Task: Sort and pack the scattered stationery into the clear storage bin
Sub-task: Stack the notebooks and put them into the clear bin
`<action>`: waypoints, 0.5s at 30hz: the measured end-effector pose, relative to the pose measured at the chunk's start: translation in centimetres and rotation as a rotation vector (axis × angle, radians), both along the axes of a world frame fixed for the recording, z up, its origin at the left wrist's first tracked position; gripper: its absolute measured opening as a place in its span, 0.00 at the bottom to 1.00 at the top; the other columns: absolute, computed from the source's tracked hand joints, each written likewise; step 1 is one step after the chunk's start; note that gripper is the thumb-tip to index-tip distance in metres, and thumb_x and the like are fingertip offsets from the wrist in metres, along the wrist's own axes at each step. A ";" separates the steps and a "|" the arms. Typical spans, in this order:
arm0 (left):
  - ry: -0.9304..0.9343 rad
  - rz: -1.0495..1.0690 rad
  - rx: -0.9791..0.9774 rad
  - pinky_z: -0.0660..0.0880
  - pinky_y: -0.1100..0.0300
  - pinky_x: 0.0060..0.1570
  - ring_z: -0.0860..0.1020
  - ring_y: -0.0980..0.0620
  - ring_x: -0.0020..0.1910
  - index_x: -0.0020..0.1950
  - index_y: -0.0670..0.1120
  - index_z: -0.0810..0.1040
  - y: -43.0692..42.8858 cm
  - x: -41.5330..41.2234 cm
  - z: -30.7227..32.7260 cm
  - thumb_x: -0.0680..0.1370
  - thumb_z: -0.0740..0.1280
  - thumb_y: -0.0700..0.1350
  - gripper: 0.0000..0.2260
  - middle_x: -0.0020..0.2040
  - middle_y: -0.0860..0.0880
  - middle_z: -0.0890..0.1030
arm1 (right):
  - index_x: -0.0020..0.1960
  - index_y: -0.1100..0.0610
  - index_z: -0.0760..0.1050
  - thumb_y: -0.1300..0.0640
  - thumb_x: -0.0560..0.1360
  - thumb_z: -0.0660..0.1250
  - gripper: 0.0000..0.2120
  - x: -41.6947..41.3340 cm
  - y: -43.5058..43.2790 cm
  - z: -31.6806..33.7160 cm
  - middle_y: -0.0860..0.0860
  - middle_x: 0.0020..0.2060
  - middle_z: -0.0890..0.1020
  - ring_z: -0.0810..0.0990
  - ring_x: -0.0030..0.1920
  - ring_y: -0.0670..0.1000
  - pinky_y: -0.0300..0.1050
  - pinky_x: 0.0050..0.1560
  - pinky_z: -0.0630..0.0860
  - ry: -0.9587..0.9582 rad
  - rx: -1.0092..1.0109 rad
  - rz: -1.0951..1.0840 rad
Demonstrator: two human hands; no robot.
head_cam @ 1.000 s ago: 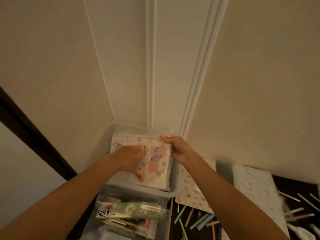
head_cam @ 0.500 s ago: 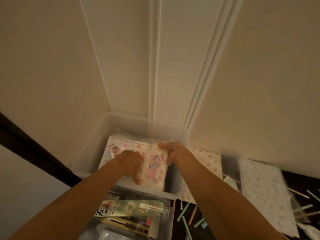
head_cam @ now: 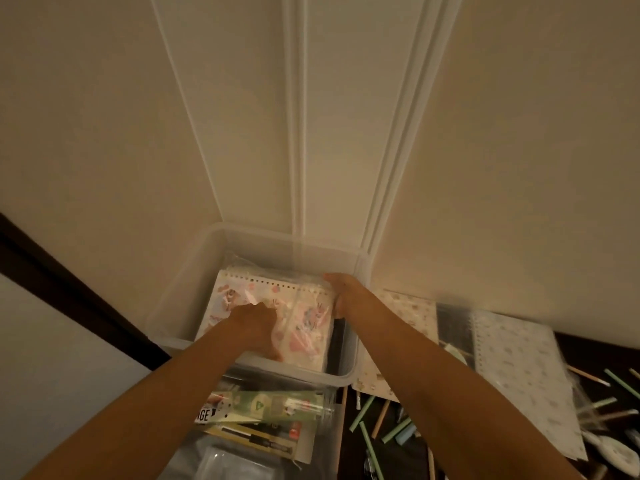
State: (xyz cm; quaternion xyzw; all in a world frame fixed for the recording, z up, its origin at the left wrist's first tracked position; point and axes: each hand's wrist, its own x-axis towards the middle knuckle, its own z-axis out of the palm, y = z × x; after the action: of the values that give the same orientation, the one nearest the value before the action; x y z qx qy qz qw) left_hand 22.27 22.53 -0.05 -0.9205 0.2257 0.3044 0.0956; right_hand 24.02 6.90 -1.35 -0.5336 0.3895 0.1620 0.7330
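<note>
A clear storage bin [head_cam: 187,289] stands against the wall. Inside it lies a plastic-wrapped pack of pink patterned loose-leaf paper [head_cam: 301,327] with punched holes along its far edge. My left hand [head_cam: 256,323] presses down on the middle of the pack, fingers pointing downward. My right hand [head_cam: 341,292] grips the pack's far right corner, fingers curled over its edge next to the bin's right wall.
A second clear container [head_cam: 322,410] nearer to me holds a green packaged item [head_cam: 273,405] and other packets. To the right, patterned paper sheets [head_cam: 408,313] and a wrapped spiral notebook [head_cam: 519,372] lie on the dark table, with several pastel pens and pencils [head_cam: 367,410] scattered.
The paper pack has gone lower into the bin and lies flatter. Both hands followed it down; the view tilted so more of the bin shows.
</note>
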 end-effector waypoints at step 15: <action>-0.368 0.183 -0.343 0.71 0.54 0.51 0.74 0.41 0.57 0.60 0.39 0.71 -9.3 -6.0 11.2 0.80 0.57 0.42 0.12 0.59 0.39 0.74 | 0.53 0.60 0.69 0.55 0.79 0.59 0.09 -12.0 -8.2 11.3 0.56 0.37 0.76 0.72 0.35 0.51 0.41 0.37 0.71 -0.153 -0.223 0.106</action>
State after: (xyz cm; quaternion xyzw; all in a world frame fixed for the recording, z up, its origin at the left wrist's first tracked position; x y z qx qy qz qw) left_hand 16.24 13.22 11.14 -0.9796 0.1687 0.0965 -0.0504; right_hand 12.01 -1.32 9.95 -0.6424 0.3191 0.1151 0.6872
